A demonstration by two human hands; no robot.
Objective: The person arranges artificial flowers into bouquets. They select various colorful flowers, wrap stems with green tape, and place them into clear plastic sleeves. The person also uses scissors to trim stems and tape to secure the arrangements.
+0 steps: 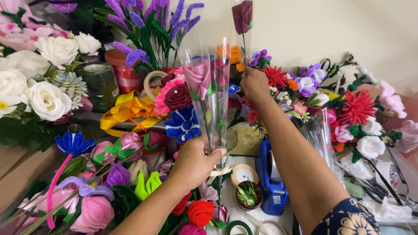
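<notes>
The left hand [193, 163] grips the narrow lower end of a clear, glossy cellophane cone [209, 93] that sheathes a fuzzy pink rose [198, 78], held upright above the crowded bench [254, 215]. The right hand [254, 85] is closed around the thin green stem of a dark maroon rose [242, 16] in its own transparent sleeve, raised higher near the wall. Below sit a blue tape dispenser [272, 182], a round tape roll [244, 174] and a looped yellow satin ribbon [126, 111] among soft, plush flowers.

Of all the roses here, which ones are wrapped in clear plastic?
The pink rose in the left hand and the dark red rose lifted by the right hand. Each sits in a clear sleeve; the white roses at left are bare.
</notes>
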